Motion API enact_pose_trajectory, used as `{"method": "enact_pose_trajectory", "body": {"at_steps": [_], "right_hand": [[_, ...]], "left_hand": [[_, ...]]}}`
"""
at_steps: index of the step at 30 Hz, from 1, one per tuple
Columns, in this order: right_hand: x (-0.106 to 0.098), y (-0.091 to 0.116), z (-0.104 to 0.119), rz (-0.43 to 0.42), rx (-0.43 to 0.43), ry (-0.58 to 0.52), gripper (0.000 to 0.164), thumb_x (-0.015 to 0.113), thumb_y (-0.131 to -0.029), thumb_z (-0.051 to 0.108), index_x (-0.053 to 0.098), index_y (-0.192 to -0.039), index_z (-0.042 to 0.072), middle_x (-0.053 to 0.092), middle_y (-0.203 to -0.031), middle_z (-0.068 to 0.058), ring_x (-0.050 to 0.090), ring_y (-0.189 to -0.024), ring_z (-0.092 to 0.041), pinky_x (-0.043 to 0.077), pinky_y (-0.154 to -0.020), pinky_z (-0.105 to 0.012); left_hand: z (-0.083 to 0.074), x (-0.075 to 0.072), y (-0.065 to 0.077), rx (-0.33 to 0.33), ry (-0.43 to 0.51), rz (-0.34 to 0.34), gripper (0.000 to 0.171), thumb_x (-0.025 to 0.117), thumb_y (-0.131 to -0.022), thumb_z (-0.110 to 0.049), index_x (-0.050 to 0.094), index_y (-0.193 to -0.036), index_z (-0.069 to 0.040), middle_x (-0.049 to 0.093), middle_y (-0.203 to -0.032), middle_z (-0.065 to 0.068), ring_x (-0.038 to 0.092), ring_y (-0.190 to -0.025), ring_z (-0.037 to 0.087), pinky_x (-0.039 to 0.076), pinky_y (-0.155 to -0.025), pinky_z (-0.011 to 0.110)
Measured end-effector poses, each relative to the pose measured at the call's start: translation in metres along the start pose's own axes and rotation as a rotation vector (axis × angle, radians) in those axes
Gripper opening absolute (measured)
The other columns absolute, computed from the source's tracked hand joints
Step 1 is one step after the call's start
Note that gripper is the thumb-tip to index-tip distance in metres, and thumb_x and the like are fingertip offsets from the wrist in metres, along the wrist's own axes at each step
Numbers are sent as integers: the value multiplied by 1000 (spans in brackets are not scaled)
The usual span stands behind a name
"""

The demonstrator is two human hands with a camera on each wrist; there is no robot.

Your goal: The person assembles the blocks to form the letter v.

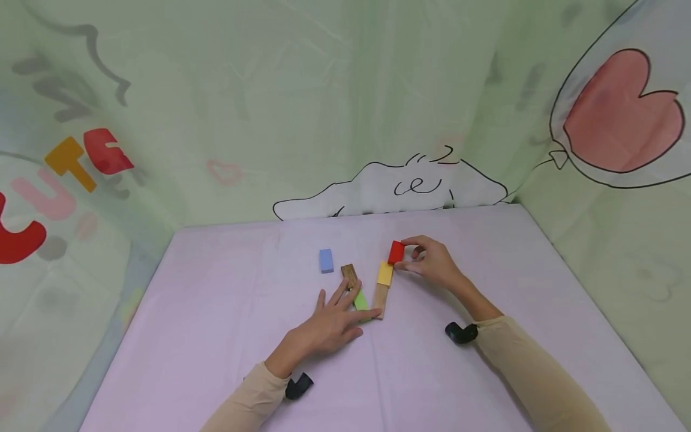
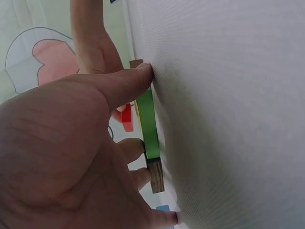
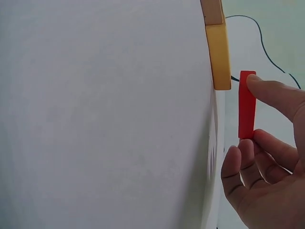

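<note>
My right hand [image 1: 434,263] pinches a red block [image 1: 396,252] between thumb and fingers. In the right wrist view the red block [image 3: 247,105] hangs a little above the table, apart from the end of a yellow block [image 3: 220,57]. The yellow block joins end to end with a light wood block [image 1: 380,300]. My left hand [image 1: 330,324] lies with spread fingers over a green block [image 1: 361,301] and a dark brown block [image 1: 349,274], which stand in a slanted line. One of its fingertips touches the light wood block's near end. The two rows form a V.
A blue block [image 1: 326,261] lies alone to the left of the rows. The table [image 1: 216,312] has a pale lilac cover. Printed curtains [image 1: 302,108] rise behind it and at both sides. Black wrist devices [image 1: 461,333] sit at both sleeves.
</note>
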State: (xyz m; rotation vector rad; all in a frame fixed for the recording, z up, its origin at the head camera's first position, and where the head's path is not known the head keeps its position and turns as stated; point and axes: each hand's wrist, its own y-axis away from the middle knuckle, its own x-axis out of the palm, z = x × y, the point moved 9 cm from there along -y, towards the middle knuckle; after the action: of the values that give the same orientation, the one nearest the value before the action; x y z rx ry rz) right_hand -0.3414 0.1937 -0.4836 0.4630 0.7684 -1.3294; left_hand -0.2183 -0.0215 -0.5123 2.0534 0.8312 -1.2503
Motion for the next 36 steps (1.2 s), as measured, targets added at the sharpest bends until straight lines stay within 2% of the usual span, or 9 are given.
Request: {"method": "enact_pose_trajectory", "body": {"at_steps": [5, 14, 20, 36], "right_hand": [[4, -4, -1, 11, 15, 13, 58, 89, -86, 23, 69, -136, 3, 70, -114, -19, 64, -97, -31, 50, -73, -29], [8, -11, -2, 24, 24, 12, 57, 86, -89, 22, 66, -139, 2, 67, -123, -20, 62, -101, -32, 51, -75, -28], [9, -12, 0, 20, 0, 3, 56, 86, -88, 18, 67, -137, -1, 68, -124, -22, 63, -98, -31, 49, -74, -27], [15, -17, 2, 42, -14, 31, 57, 87, -87, 21, 67, -136, -1, 67, -126, -21, 62, -98, -29, 49, -74, -27]], "left_hand": [[2, 2, 0, -9, -4, 7, 51, 58, -109, -36, 47, -157, -49, 7, -181, 7, -3, -169, 36, 12, -125, 79], [1, 0, -1, 4, -19, -6, 50, 60, -108, -36, 49, -156, -49, 11, -181, 8, 2, -168, 38, 16, -124, 80], [2, 1, -2, -1, -25, -5, 51, 60, -108, -36, 48, -156, -49, 9, -181, 8, 1, -169, 37, 15, -124, 80], [2, 1, -1, 11, -31, -11, 50, 59, -108, -35, 49, -156, -47, 11, -181, 10, 3, -168, 40, 17, -123, 81]]}}
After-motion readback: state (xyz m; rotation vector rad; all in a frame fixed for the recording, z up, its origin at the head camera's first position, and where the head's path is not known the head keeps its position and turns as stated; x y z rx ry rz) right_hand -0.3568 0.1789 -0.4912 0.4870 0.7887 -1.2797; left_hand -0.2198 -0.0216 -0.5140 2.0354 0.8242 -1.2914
